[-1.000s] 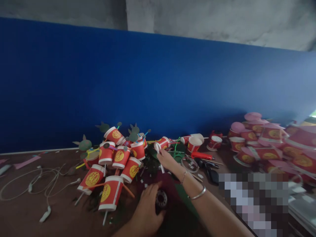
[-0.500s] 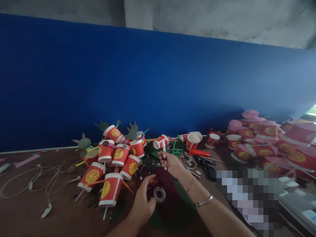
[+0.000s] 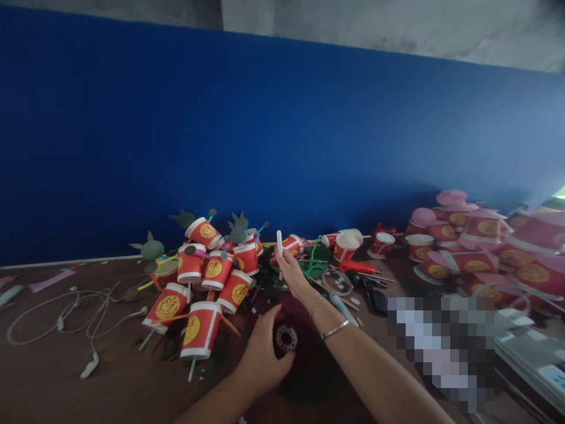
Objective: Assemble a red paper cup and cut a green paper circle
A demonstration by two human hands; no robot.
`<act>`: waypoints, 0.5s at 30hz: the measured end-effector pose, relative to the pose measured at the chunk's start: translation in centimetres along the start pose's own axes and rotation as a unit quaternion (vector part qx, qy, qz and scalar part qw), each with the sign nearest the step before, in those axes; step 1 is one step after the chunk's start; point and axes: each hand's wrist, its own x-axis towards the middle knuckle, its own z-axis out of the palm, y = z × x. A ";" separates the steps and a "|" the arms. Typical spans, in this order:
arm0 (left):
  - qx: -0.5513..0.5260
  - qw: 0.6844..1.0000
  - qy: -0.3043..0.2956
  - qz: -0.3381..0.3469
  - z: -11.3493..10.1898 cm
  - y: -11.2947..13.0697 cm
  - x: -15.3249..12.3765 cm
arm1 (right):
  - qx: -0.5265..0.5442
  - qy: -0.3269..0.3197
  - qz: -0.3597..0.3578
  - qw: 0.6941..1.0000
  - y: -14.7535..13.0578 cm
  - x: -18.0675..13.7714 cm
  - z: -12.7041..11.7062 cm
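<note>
My right hand is raised over the table with its fingers closed on a thin white stick that points upward. My left hand rests lower down, curled around a small round ring-shaped part lying on dark red and green material. A heap of red paper cups with yellow emblems, straws and green cut-out shapes lies just left of both hands. Two bracelets circle my right wrist.
A white earphone cable trails across the brown table at the left. A red-handled cutter, scissors and tape lie right of my right hand. More red cups with pink lids crowd the far right. A blue wall backs the table.
My right hand lifted and turned the white stick from lying low to pointing up. My left hand slid back around the ring-shaped part.
</note>
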 end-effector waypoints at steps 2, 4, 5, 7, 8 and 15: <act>0.031 0.999 -0.010 -0.020 0.0 0.1 0.1 | -0.012 0.011 -0.025 1.000 -0.3 0.3 0.4; 0.049 0.998 -0.020 -0.023 -0.1 0.3 0.2 | -0.021 0.021 -0.042 0.999 -0.8 0.3 0.4; 0.057 0.998 -0.028 -0.017 -0.2 0.4 0.2 | -0.023 0.026 -0.047 0.998 -1.1 0.2 0.2; 0.072 0.996 -0.049 0.004 -0.4 0.8 0.0 | -0.031 0.037 -0.055 0.997 -1.8 -0.4 -0.5; 0.076 0.995 -0.062 0.016 -0.6 1.0 -0.1 | -0.037 0.040 -0.059 0.997 -2.1 -0.9 -0.9; 0.045 0.992 -0.046 0.108 -1.3 1.1 -0.7 | -0.110 -0.017 -0.022 0.994 -4.1 -6.6 -4.7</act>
